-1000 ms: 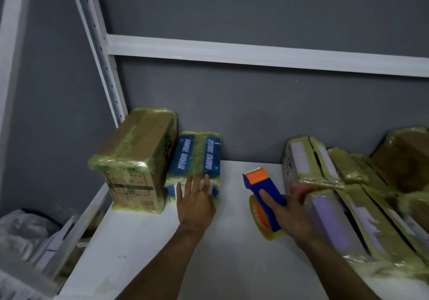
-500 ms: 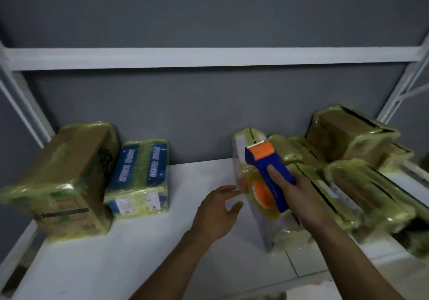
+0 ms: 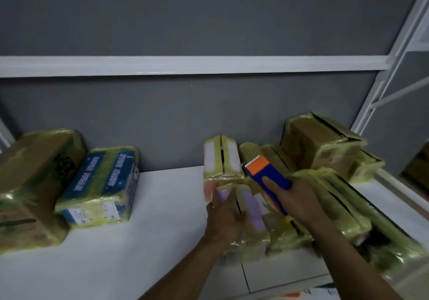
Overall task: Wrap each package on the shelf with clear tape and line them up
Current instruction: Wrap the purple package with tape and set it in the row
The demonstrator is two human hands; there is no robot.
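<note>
no text can be read outright. the blue package (image 3: 102,183) carries rows of white characters along its top, too blurred to make out. a white label (image 3: 92,215) on its front face has small dark marks, also illegible. the brown box (image 3: 34,179) at the left has dark print on its top and a dark bar lower down, both unreadable. the white panels on the upright package (image 3: 220,158) look blank.

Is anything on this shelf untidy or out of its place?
Yes. The packages on the right lie in a loose heap, leaning and overlapping, not in a row; the left hand grips a pale purple package. The brown box and blue package at left stand side by side.
</note>
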